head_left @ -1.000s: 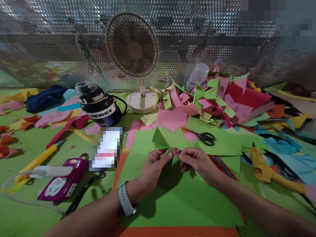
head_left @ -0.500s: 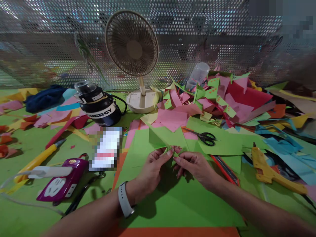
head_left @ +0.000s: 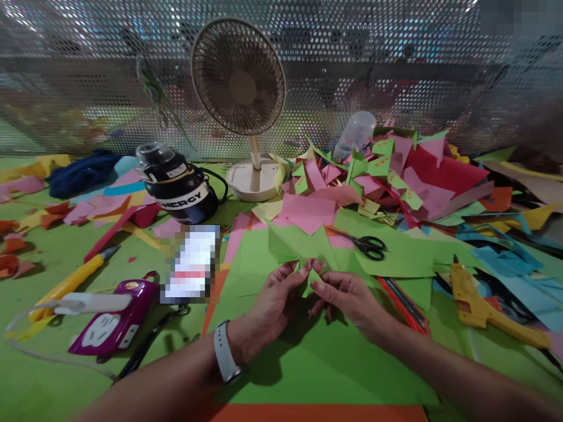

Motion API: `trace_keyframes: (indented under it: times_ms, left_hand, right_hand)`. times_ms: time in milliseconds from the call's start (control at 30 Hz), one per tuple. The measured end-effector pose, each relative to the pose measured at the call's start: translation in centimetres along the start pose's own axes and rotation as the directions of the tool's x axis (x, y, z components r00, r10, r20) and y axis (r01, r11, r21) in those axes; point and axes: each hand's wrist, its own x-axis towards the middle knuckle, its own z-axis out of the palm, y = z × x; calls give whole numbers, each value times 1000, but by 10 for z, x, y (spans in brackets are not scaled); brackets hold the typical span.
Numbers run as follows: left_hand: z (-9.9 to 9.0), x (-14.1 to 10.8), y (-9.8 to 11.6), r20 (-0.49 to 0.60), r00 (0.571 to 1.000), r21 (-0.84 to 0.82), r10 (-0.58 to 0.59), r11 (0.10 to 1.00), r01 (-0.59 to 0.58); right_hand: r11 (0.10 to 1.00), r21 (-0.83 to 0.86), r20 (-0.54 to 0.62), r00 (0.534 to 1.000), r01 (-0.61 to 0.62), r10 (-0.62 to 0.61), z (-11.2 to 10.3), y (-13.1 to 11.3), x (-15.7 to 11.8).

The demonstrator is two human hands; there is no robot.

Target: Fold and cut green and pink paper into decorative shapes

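Lying at the far left of the hands, orange paper scraps [head_left: 13,264] are scattered over the green worktop [head_left: 39,387]. Nearer the hands on that side is a yellow-handled tool [head_left: 73,287]; beyond it sits a dark blue cloth [head_left: 83,173]. A purple power strip [head_left: 116,319] with a white plug [head_left: 94,303] in it rests left of the left wrist. Farther out, beyond the left hand, a black bottle [head_left: 180,190] stands upright, with a phone [head_left: 191,264], its screen blurred out, just in front of it. A fan [head_left: 240,88] stands beyond the hands, slightly left of them.

The left hand [head_left: 275,293], white watch strap [head_left: 224,354] at its wrist, pinches a piece of green paper [head_left: 305,287] between thumb and fingers. The right hand [head_left: 345,293] grips the same piece close beside it, fingertips nearly meeting; fingers conceal part of its shape. Green sheets [head_left: 347,375] lie beneath both hands.

Beyond the right hand are black-handled scissors [head_left: 372,247] and, farther off, a heap of coloured cuttings [head_left: 378,181]. A red cutter [head_left: 404,305] lies just right of that hand; a yellow glue gun [head_left: 479,305] lies farther right.
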Motion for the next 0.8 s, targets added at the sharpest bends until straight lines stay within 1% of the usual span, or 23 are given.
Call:
trace_keyframes:
  times_ms: [133, 367, 500, 567, 667, 733, 800]
  left_hand:
    - [1, -1, -1, 2, 1000, 5, -17, 1000, 17]
    - [0, 0, -5, -18, 999, 14, -48, 999, 48]
    - [1, 0, -3, -28, 999, -2, -32, 999, 32]
    - [2, 0, -1, -34, 999, -3, -23, 1000, 23]
    - [1, 1, 2, -36, 999, 9, 9, 1000, -9]
    - [0, 2, 2, -27, 999, 15, 40, 999, -39]
    - [0, 2, 1, -28, 999, 25, 44, 999, -43]
  right_hand:
    - [998, -68, 25, 1000, -13, 15, 1, 1, 1]
    - [999, -38, 13, 999, -33, 33, 4, 2, 4]
    - [995, -89, 21, 999, -40, 42, 3, 3, 4]
    - [990, -139, 19, 1000, -17, 19, 1, 0, 1]
    - [980, -192, 6, 998, 57, -57, -3, -5, -3]
    - [975, -205, 13, 996, 90, -89, -4, -7, -5]
    - [974, -200, 28, 994, 105, -101, -6, -7, -5]
